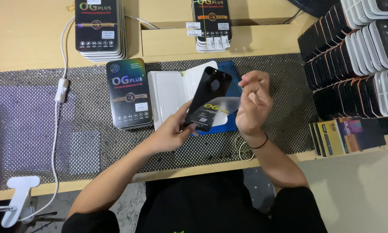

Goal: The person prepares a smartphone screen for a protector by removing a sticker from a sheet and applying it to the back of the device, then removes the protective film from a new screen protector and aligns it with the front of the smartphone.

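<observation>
A black glass screen protector is held tilted above the middle of the bench, its near lower corner pinched in the left hand, whose fingers are closed on its edge. A clear film, partly peeled off the protector's face, curves to the right and is gripped between the fingertips of the right hand, which is closed narrow on it; a dark band sits on that wrist. Just below the protector lies a blue sheet, and beside it to the left an opened white tray, both resting on a dark mesh mat that covers the near part of the bench. Left of the tray, touching or nearly so, is a small stack of black packaging boxes. Farther away stand two more stacks of the same boxes, one at far left and one at far middle. Rows of black and white slim boxes fill the right side, with some flat packets nearer. A white cable with an inline switch runs down the left to a white clamp
</observation>
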